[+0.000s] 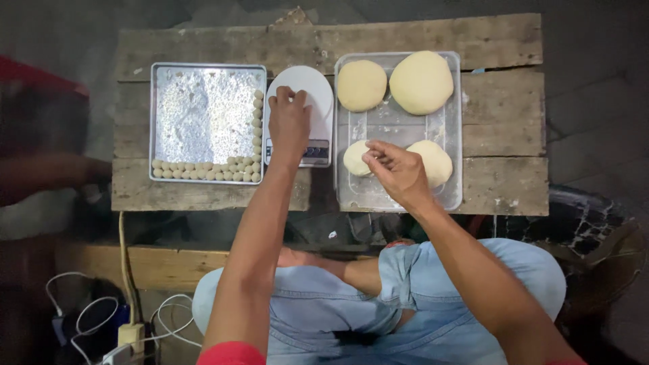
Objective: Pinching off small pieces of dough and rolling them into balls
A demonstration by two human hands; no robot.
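Nearest the camera, above the person's denim-clad knees, the right hand hovers over the near end of a clear plastic tray, fingers pinched together; whether a bit of dough sits between them cannot be told. Just beneath it lie two dough lumps, a small dough ball on the left and a larger dough mound on the right, side by side. At the tray's far end sit two more round dough portions, the right one bigger. The tray's long axis runs away from the person.

The left hand rests on a white kitchen scale, fingers curled loosely on its platform; nothing is seen in them. The scale also lies lengthwise away, display toward the person.

Left of it, a metal baking tray holds small dough balls lined along its near and right edges. Everything stands on a rough wooden table.
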